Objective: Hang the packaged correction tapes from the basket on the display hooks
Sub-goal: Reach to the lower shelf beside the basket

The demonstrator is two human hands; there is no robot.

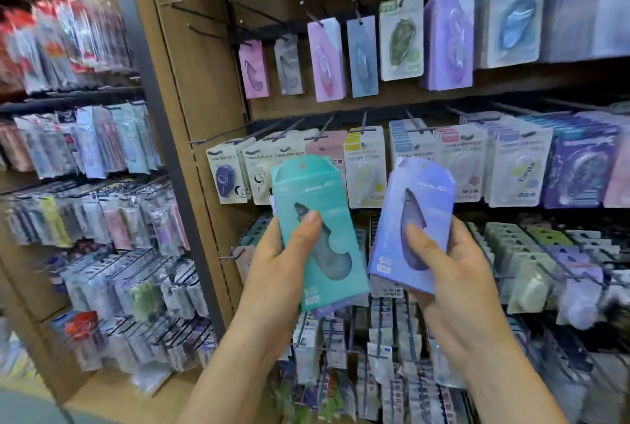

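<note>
The left hand (283,263) grips a teal green cardboard pack (306,192). A correction tape sits behind its clear window. The thumb lies on the front and the fingers curl round the back. The right hand (456,267) grips a purple cardboard pack (431,192) the same way. Both packs stand tall, hang holes up. The teal top leans left and the purple top leans right. Behind them, black wire hooks (204,13) carry rows of hanging packs (402,38).
</note>
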